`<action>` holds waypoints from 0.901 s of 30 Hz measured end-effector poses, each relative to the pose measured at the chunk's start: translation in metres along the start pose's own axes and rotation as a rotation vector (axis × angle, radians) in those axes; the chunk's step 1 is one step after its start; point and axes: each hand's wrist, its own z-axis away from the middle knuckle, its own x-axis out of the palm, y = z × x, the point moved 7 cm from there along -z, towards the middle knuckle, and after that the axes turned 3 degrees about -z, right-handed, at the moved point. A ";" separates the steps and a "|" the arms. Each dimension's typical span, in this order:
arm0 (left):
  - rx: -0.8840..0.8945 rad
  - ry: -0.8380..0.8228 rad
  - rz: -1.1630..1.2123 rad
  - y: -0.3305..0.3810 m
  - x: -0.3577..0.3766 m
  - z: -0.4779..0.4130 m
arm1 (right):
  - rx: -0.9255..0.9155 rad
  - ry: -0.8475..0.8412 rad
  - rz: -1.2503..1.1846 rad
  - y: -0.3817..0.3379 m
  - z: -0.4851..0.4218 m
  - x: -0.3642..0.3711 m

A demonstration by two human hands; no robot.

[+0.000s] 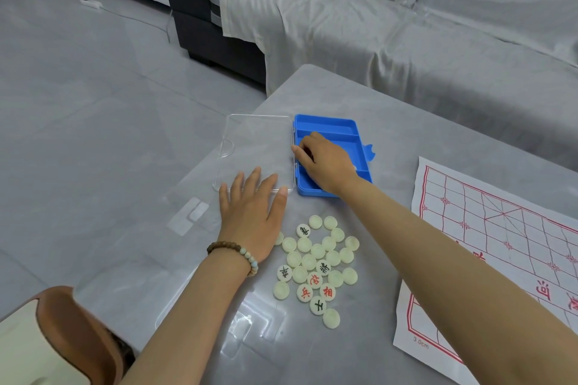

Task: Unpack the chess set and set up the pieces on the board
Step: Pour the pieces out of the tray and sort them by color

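Grey glossy table (pixel 391 122) fills the lower right of the view, with the chess set spread over it. Blue box (pixel 331 128) sits near frame centre, open, dividers splitting it into compartments. Its clear lid (pixel 256 147) lies flat on the table at the box's 9 o'clock, joined along the shared edge. Right hand (pixel 325 162) reaches into the box's middle compartment, fingers curled down inside, thumb by the hinge edge. Its fingertips are hidden, so cannot tell if it grips anything. Left hand (pixel 250 212) lies flat, fingers straight and spread, tips resting on the lid's near edge, holding nothing. Bead bracelet (pixel 234 251) on the left wrist.

Loose pile of round cream pieces (pixel 317 262) sits on the table at the box's 6 o'clock, just beside the left hand at its 3 o'clock. Most are blank side up, a few show black or red characters. Paper board (pixel 500 244) with red grid lines lies at the pile's 3 o'clock, apart from it. It runs out of frame, and the right forearm crosses in front of its near corner.

Sofa (pixel 375 25) under grey cloth is at 12 o'clock beyond the table. Brown chair (pixel 72 331) at frame 7 o'clock. Grey tiled floor (pixel 93 103) at 9 to 10 o'clock, with a plug strip (pixel 90 3) and cable at 11 o'clock
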 end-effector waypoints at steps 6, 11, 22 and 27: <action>0.000 0.004 -0.003 0.001 -0.001 0.000 | 0.029 -0.019 -0.004 0.001 0.001 0.001; 0.002 0.005 0.004 0.000 -0.001 0.000 | 0.054 0.007 -0.078 0.003 0.002 -0.002; 0.009 0.000 0.023 0.001 -0.002 0.001 | 0.082 0.062 -0.009 0.007 0.003 -0.003; 0.016 -0.002 0.031 0.000 -0.001 0.001 | 0.129 0.117 -0.013 0.011 0.003 -0.010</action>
